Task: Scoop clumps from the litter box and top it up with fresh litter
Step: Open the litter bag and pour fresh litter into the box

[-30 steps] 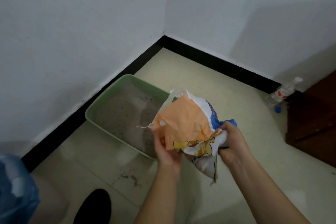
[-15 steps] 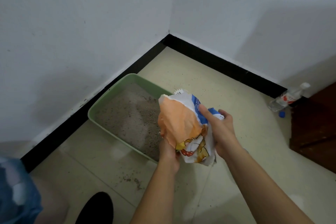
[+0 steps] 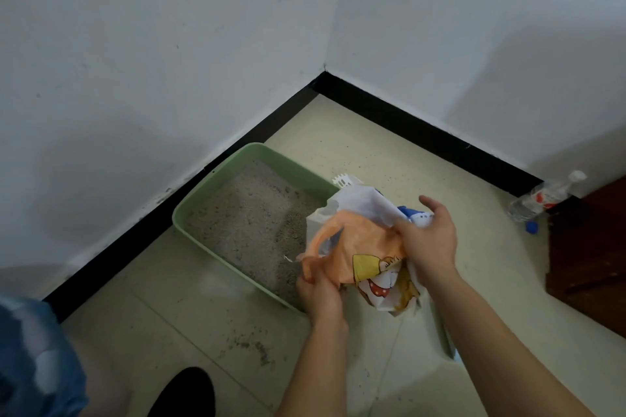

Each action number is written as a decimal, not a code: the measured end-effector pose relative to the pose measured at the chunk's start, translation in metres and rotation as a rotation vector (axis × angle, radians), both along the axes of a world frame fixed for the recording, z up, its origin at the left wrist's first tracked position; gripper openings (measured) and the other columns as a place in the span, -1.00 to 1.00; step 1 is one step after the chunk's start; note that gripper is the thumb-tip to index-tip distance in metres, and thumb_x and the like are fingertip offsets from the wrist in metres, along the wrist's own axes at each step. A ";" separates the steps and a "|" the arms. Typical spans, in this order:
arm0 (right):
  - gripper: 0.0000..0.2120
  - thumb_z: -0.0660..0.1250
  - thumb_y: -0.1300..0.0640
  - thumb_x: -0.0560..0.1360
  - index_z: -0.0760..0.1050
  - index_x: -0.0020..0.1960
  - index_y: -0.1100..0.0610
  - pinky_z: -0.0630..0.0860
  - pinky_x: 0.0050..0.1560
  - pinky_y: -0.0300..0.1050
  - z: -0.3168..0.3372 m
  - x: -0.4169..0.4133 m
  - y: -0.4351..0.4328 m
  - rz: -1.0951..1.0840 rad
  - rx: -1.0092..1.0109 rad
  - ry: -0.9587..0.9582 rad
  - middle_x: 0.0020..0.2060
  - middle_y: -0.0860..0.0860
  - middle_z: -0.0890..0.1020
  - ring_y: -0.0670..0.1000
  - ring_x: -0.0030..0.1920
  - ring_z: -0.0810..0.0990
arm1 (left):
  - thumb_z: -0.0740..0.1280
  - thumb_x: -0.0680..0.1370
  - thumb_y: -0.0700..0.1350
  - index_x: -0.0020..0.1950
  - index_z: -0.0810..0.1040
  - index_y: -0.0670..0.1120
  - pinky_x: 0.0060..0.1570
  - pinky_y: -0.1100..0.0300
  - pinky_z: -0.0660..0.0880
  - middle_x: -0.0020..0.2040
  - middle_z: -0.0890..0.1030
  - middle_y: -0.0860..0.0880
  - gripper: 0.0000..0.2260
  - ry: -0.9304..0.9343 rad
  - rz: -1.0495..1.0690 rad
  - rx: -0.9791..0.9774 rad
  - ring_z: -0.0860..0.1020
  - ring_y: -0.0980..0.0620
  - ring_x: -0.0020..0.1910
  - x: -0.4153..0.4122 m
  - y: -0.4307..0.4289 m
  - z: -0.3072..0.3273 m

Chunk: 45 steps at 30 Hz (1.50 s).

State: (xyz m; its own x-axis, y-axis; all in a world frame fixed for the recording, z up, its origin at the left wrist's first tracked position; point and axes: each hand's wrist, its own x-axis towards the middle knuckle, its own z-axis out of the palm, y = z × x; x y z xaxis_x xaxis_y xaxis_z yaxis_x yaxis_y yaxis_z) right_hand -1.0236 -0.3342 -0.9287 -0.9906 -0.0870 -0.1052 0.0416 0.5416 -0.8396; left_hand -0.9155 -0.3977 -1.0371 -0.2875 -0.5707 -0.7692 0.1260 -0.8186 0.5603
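Hands, two, close together, both clamped on a single item.

Left hand [image 3: 318, 294]: curled round the lower orange edge of the litter bag [image 3: 359, 254], probably as an anchor.

Right hand [image 3: 428, 240]: thumb raised, fingers gripping the crumpled upper folds; judged to be squeezing or folding a limp, near-empty bag.

Litter bag, one: held in the air over the near right corner of the litter box [image 3: 237, 152].

Litter box, one: green, on the floor along the wall, holding uneven grey litter.

Scoop [image 3: 343, 179], one: white, toothed end showing behind the bag.

Spilled grains [image 3: 250, 345], one patch, near the box.

Bottle [image 3: 542, 200], one, lying by the skirting; blue cap [image 3: 531, 227], one, just beside it.

Shoe [image 3: 183, 393], one, dark.
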 end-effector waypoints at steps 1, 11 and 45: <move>-0.45 0.45 0.12 0.41 0.40 0.35 -0.11 0.42 -0.15 -0.22 0.003 -0.001 -0.006 0.007 0.005 0.024 0.10 -0.09 0.46 -0.05 0.04 0.46 | 0.23 0.63 -0.02 0.47 0.23 0.06 0.12 -0.18 0.55 0.30 0.48 -0.08 -0.59 -0.027 0.047 -0.055 0.55 -0.14 0.16 0.003 -0.001 0.002; -0.58 0.40 0.28 0.42 0.45 0.20 -0.04 0.48 -0.27 -0.24 0.007 0.004 -0.047 0.073 -0.091 -0.050 -0.09 -0.17 0.47 -0.14 -0.13 0.50 | 0.19 0.48 0.42 0.26 0.50 0.30 0.04 -0.03 0.54 0.21 0.59 0.10 -0.58 0.126 -0.417 -0.054 0.53 0.08 0.19 0.020 -0.009 0.006; -0.72 0.52 -0.10 0.42 0.67 -0.03 0.10 0.65 -0.03 0.04 -0.057 0.009 -0.041 0.351 -0.157 -0.354 -0.12 0.07 0.72 0.02 -0.11 0.69 | 0.30 0.60 -0.03 0.34 0.47 0.10 -0.21 0.08 0.62 0.19 0.61 -0.09 -0.70 0.165 -0.125 0.009 0.64 -0.12 0.09 0.033 -0.016 -0.009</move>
